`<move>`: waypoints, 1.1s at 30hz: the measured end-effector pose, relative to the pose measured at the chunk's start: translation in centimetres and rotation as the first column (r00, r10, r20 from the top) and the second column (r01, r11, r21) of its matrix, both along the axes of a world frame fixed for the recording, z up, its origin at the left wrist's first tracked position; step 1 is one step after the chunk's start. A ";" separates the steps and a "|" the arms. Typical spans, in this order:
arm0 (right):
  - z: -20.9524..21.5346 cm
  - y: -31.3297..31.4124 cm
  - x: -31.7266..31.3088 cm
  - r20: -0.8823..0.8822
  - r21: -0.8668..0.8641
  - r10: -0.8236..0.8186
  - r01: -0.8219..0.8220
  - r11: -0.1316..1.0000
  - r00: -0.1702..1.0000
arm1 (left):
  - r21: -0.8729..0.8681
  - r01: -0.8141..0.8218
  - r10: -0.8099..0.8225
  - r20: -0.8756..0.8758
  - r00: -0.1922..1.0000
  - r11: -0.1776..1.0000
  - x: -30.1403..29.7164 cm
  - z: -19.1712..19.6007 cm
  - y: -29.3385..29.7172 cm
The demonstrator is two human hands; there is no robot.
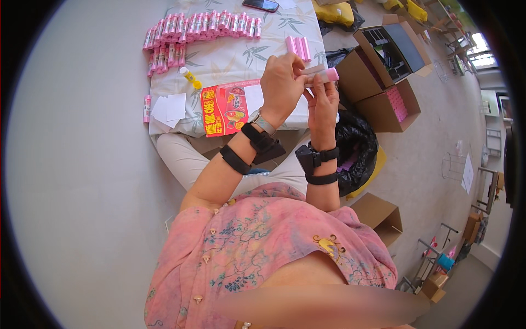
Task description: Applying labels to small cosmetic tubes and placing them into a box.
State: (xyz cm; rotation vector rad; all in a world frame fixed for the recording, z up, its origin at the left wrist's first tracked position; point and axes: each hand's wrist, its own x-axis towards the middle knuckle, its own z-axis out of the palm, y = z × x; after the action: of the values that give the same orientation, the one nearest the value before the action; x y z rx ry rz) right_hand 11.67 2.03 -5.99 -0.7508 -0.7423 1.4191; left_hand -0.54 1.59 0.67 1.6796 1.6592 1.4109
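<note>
Over the right part of the table, my right hand (pixel 323 104) grips a pink tube (pixel 332 74) lying sideways, with a white paper label (pixel 314 69) partly around it. My left hand (pixel 280 88) is closed at the tube's left side, its thumb and fingertips at the label; the exact pinch is partly hidden. Just beyond my hands lie a few plain pink tubes (pixel 298 49). To the left are a yellow glue stick (pixel 190 78) and a red printed sheet (pixel 219 111) with white paper on its right part. White paper slips (pixel 171 109) lie near the table's left edge.
Labelled pink tubes (pixel 203 24) are stacked at the far left; one more tube (pixel 147 108) lies at the left edge. A phone (pixel 261 5) rests at the back. To the right stand cardboard boxes (pixel 378 104) and a black plastic bag (pixel 361 140).
</note>
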 end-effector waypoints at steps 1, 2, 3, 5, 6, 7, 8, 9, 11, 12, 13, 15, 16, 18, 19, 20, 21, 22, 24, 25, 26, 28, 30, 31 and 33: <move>0.1 0.0 0.0 0.002 0.014 -0.005 0.005 1.000 1.000 | 0.081 -0.064 0.065 -0.004 0.998 0.995 0.1 0.3 0.1; 0.1 0.1 0.0 0.003 0.027 -0.011 0.011 1.000 1.000 | 0.161 -0.127 0.129 -0.002 0.992 0.979 0.1 0.4 0.2; 0.1 0.0 -0.1 0.002 0.028 -0.013 0.013 1.000 1.000 | 0.162 -0.125 0.127 -0.003 0.992 0.979 0.0 0.3 0.4; 0.5 0.1 0.0 -0.032 0.030 0.011 -0.010 0.999 0.999 | 0.204 -0.037 0.041 -0.016 0.999 0.978 -0.4 0.0 0.6; 0.6 0.1 0.0 -0.034 0.032 0.007 -0.006 0.999 0.999 | 0.206 -0.033 0.037 -0.018 0.999 0.978 -0.5 -0.1 0.6; 0.9 0.0 -0.1 -0.014 0.049 0.001 -0.001 0.999 1.000 | 0.161 0.038 -0.044 0.037 0.998 0.986 -0.4 -0.1 0.4; 1.2 -0.1 -0.2 0.006 0.067 -0.005 0.005 0.998 1.000 | 0.119 0.111 -0.123 0.094 0.988 0.987 -0.4 -0.1 0.2; 1.6 -0.2 0.0 0.003 0.068 -0.012 0.012 0.998 1.000 | 0.121 0.118 -0.130 0.091 0.987 0.986 -0.3 0.0 0.1; 3.4 -0.7 0.0 -0.113 0.024 0.037 -0.035 0.999 0.993 | 0.148 0.129 -0.141 0.077 0.987 0.981 -0.3 0.1 -0.2; 3.6 -0.9 0.0 -0.117 0.026 0.031 -0.028 0.999 0.993 | 0.148 0.136 -0.148 0.074 0.986 0.980 -0.3 0.2 -0.4; 3.8 -1.0 0.0 -0.135 0.013 0.036 -0.034 0.999 0.990 | 0.191 0.127 -0.143 0.070 0.987 0.973 -0.2 0.3 -0.5; 4.5 -1.3 0.0 -0.156 0.002 0.031 -0.031 1.000 0.987 | 0.235 0.130 -0.148 0.065 0.987 0.963 -0.1 0.6 -0.8; 4.9 -1.5 0.0 -0.176 -0.014 0.025 -0.028 1.000 0.984 | 0.267 0.126 -0.136 0.016 0.991 0.955 -0.1 1.0 -1.0; 5.6 -1.8 0.0 -0.200 -0.027 0.007 -0.013 1.000 0.980 | 0.301 0.137 -0.133 -0.036 0.991 0.944 0.0 1.5 -1.4; 5.7 -1.9 -0.2 -0.201 -0.029 0.021 -0.027 0.999 0.979 | 0.327 0.122 -0.111 -0.050 0.992 0.937 -0.1 1.5 -1.7; 5.8 -2.0 -0.3 -0.202 -0.030 0.033 -0.040 0.999 0.979 | 0.353 0.108 -0.091 -0.064 0.994 0.929 -0.1 1.5 -1.9; 6.0 -2.1 -0.4 -0.203 -0.029 0.026 -0.032 0.999 0.979 | 0.354 0.116 -0.099 -0.066 0.993 0.928 -0.3 1.3 -1.9; 6.2 -2.2 -0.4 -0.185 -0.029 0.053 -0.059 0.998 0.981 | 0.390 0.129 -0.090 -0.118 0.989 0.912 -0.5 1.1 -2.0; 6.7 -2.4 -0.5 -0.171 -0.028 0.072 -0.078 0.997 0.983 | 0.426 0.155 -0.088 -0.173 0.981 0.891 -0.8 1.1 -2.1; 7.0 -2.5 -0.5 -0.171 -0.035 0.071 -0.078 0.996 0.983 | 0.445 0.171 -0.079 -0.217 0.973 0.879 -0.9 1.2 -2.2; 7.1 -2.6 -0.6 -0.172 -0.043 0.070 -0.079 0.996 0.983 | 0.463 0.188 -0.070 -0.261 0.963 0.866 -0.9 1.3 -2.3; 7.2 -2.8 -0.6 -0.182 -0.050 0.069 -0.080 0.996 0.981 | 0.479 0.198 -0.051 -0.303 0.952 0.855 -1.0 1.2 -2.5; 7.4 -3.0 -0.7 -0.193 -0.058 0.070 -0.083 0.995 0.979 | 0.494 0.207 -0.029 -0.344 0.938 0.844 -1.2 1.0 -2.6; 7.6 -3.1 -0.7 -0.171 -0.065 0.080 -0.093 0.994 0.982 | 0.504 0.221 -0.017 -0.379 0.925 0.835 -1.3 0.7 -2.6; 7.9 -3.2 -0.6 -0.155 -0.074 0.082 -0.094 0.993 0.985 | 0.510 0.245 -0.012 -0.416 0.909 0.824 -1.6 0.3 -2.6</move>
State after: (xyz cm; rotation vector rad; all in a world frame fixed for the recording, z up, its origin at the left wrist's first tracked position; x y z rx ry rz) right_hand 11.06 -1.20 1.93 -0.6709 -0.6092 1.5758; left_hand -2.18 -0.98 0.99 2.5023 1.3386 1.6717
